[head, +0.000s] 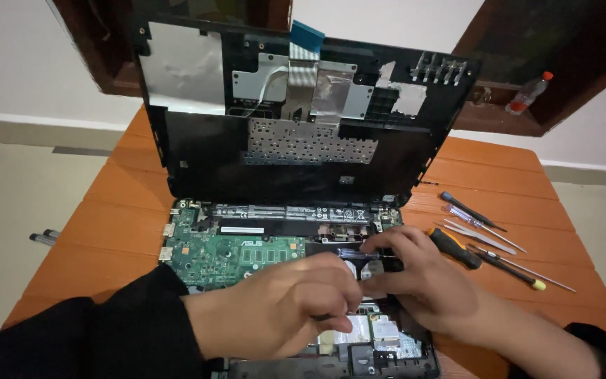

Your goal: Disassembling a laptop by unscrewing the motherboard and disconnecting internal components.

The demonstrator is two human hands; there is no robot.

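both hands together over opened laptop (247, 245) at table (113, 224) centre. left hand (282, 309) curled, fingertips pinching something small, can't tell what. right hand (405, 270) fingers resting on black part beside green circuit board (226, 253). lifted keyboard cover (296, 112) stands upright toward far edge. screwdrivers (485, 242) near right edge.

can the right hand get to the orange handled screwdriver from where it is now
Probably yes. The right hand rests on the opened laptop, and the orange-handled screwdriver lies just beside it on the wooden table, with nothing between them.
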